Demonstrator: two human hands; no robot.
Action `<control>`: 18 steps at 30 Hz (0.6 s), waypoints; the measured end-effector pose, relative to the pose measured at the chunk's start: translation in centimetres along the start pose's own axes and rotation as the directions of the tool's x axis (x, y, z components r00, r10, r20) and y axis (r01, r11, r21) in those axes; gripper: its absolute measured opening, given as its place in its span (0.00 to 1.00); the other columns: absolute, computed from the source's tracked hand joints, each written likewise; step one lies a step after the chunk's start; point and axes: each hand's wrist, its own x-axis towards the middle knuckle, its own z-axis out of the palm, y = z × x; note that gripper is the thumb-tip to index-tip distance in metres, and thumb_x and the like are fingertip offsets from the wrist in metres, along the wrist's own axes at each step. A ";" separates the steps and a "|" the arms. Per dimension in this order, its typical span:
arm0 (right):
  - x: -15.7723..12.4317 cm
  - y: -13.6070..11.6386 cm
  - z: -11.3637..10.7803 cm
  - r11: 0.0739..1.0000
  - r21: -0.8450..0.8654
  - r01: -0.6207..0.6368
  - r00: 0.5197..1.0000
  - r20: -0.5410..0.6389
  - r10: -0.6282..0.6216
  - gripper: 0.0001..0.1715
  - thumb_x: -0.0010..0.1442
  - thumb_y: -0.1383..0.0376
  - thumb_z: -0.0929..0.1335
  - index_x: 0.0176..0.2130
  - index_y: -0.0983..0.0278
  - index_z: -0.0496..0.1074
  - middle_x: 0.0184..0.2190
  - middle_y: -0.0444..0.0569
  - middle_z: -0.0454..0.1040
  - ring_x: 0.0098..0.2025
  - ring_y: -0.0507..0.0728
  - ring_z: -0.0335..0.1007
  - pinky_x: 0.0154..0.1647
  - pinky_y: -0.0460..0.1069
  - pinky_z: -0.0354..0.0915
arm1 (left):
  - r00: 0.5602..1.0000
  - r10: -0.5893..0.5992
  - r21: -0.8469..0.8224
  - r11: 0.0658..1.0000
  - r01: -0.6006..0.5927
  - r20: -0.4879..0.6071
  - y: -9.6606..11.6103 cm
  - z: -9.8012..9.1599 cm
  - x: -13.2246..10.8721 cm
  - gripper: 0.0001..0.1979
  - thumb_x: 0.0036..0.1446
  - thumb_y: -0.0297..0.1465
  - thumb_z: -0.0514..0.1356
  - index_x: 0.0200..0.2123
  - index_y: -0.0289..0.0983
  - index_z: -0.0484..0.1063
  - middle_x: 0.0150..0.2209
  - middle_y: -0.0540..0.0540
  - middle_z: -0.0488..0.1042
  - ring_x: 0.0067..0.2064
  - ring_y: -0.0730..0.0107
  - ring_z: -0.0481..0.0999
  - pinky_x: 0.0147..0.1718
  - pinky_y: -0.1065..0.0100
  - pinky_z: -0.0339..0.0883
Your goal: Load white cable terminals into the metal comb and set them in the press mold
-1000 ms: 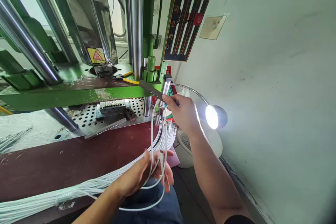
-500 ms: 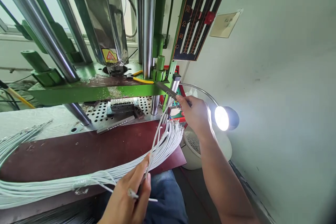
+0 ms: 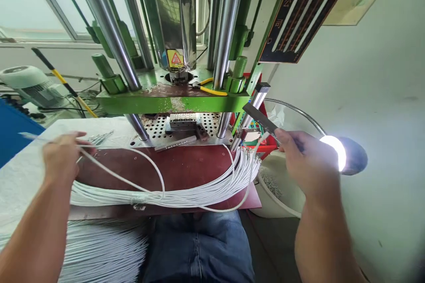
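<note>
Two hands are occupied: the left hand (image 3: 61, 154), blurred, has its grip closed around white cable (image 3: 109, 170) above the worktop's (image 3: 186, 168) left end; the right hand (image 3: 300, 152) pinches a flat metal bar (image 3: 260, 120) beyond its right edge. The held cable is not yet laid down. A taped cable bundle (image 3: 192, 197) lies along the front edge; how many are finished, I cannot tell.
</note>
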 end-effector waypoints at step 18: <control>-0.9 0.0 -1.7 0.974 -0.188 -0.129 0.991 -0.063 0.119 0.26 0.47 0.40 0.62 0.26 0.57 0.74 0.21 0.46 0.73 0.29 0.59 0.69 0.32 0.54 0.62 | 0.550 0.344 0.112 0.765 -0.635 0.761 0.2 11.3 -13.7 0.10 0.59 0.29 0.58 0.43 0.39 0.75 0.44 0.45 0.74 0.47 0.61 0.71 0.49 0.61 0.63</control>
